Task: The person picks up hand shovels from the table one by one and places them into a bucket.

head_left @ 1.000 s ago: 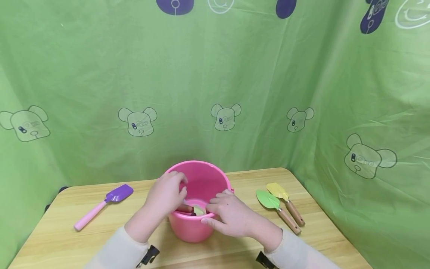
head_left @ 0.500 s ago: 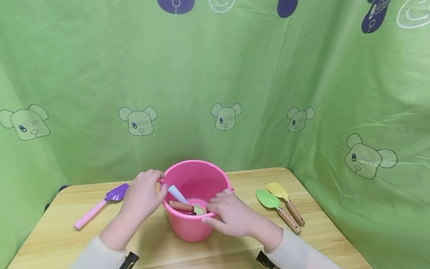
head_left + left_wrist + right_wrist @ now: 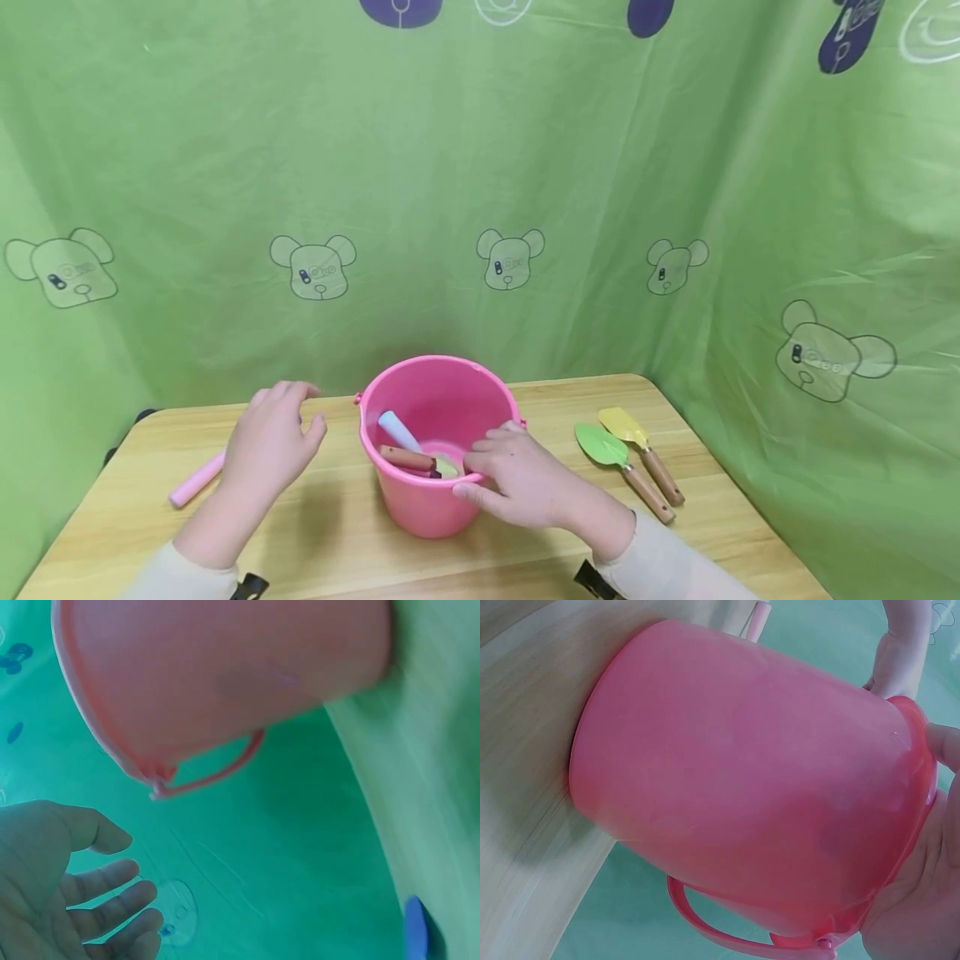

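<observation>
A pink bucket stands upright on the wooden table. My right hand grips its near right rim, fingers over the edge inside and thumb outside. Inside the bucket lie a tool with a light blue handle and one with a brown wooden handle. My left hand is raised left of the bucket with nothing in it, its fingers loosely bent in the left wrist view. Beyond that hand lies a toy shovel with a pink handle; in the head view the hand hides its purple blade.
To the right of the bucket, a green trowel and a yellow shovel, both with wooden handles, lie side by side on the table. Green cloth with bear prints hangs behind the table and at its sides.
My left hand has come out of the bucket and moved left, now covering the purple blade in the head view. The blue handle has come into sight. My right hand keeps its grip.
</observation>
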The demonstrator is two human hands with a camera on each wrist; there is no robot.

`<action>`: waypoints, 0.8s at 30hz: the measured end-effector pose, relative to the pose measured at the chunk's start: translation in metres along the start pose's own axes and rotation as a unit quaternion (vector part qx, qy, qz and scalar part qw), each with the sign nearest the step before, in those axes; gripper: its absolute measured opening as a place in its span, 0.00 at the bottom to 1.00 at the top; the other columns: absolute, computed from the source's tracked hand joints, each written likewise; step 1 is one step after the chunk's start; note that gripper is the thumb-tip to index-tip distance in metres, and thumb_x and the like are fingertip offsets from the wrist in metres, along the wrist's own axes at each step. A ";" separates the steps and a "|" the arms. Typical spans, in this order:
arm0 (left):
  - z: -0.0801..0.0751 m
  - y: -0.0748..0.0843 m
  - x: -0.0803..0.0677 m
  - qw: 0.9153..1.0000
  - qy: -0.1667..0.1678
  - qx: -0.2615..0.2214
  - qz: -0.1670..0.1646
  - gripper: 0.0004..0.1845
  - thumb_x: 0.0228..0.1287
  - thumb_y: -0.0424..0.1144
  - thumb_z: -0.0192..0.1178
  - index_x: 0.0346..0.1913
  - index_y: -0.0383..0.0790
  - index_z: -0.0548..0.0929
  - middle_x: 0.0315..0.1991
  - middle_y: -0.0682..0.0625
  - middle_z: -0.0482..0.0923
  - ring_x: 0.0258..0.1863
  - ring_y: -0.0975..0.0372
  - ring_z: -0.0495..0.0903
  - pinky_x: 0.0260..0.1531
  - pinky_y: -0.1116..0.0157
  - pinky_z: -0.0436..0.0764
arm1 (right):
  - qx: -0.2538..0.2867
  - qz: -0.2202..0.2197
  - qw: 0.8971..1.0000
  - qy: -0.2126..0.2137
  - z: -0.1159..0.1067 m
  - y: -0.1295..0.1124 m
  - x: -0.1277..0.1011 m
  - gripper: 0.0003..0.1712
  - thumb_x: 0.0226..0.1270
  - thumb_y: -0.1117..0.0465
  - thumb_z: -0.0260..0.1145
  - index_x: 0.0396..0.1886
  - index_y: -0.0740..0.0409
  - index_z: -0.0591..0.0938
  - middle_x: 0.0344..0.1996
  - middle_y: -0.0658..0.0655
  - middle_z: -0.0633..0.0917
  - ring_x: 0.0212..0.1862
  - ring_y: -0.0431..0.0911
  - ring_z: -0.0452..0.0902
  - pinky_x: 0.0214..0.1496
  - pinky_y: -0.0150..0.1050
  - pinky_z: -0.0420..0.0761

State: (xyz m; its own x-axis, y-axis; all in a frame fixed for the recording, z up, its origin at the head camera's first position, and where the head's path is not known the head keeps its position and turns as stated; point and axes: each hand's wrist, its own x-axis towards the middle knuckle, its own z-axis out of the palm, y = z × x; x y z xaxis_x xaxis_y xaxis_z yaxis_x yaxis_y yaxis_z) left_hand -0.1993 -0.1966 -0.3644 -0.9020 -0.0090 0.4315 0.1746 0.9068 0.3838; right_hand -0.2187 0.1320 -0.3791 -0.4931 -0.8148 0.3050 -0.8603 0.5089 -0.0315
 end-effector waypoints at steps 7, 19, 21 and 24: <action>-0.002 -0.029 -0.010 1.000 0.005 0.016 -0.012 0.19 0.62 0.37 0.62 0.53 0.30 0.80 0.52 0.32 0.79 0.49 0.38 0.75 0.43 0.41 0.76 | 0.001 0.006 1.000 -0.005 0.001 0.001 -0.001 0.22 0.76 0.37 0.51 0.28 0.43 0.78 0.23 0.37 0.69 0.32 0.37 0.64 0.48 0.39 0.67; 0.009 -0.078 -0.025 0.998 -0.011 0.036 -0.050 0.25 0.60 0.37 0.62 0.57 0.24 0.76 0.52 0.25 0.75 0.50 0.33 0.72 0.48 0.36 0.71 | 0.004 0.002 1.000 -0.008 0.001 -0.001 -0.001 0.23 0.77 0.36 0.50 0.28 0.42 0.77 0.23 0.37 0.68 0.32 0.37 0.63 0.47 0.38 0.66; 0.011 -0.087 -0.026 0.997 -0.020 0.040 -0.059 0.26 0.60 0.38 0.62 0.57 0.22 0.75 0.52 0.24 0.74 0.50 0.31 0.72 0.48 0.35 0.71 | 0.002 0.003 1.000 -0.008 0.001 -0.001 -0.001 0.23 0.77 0.36 0.50 0.28 0.42 0.78 0.23 0.37 0.68 0.32 0.36 0.64 0.47 0.38 0.66; 0.012 -0.099 -0.028 0.995 -0.042 0.042 -0.075 0.28 0.60 0.38 0.62 0.59 0.21 0.73 0.53 0.22 0.72 0.51 0.29 0.71 0.48 0.34 0.71 | 0.000 0.004 1.000 -0.008 0.000 0.001 -0.001 0.23 0.77 0.36 0.50 0.28 0.42 0.78 0.23 0.37 0.69 0.32 0.36 0.64 0.47 0.38 0.66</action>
State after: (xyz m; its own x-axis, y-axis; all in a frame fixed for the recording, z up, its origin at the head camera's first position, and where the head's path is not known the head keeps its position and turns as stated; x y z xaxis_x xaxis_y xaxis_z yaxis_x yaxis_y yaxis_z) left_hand -0.1959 -0.2812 -0.4244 -0.9457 -0.1150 0.3041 0.0054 0.9296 0.3684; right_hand -0.2186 0.1331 -0.3797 -0.5026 -0.8148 0.2889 -0.8561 0.5157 -0.0349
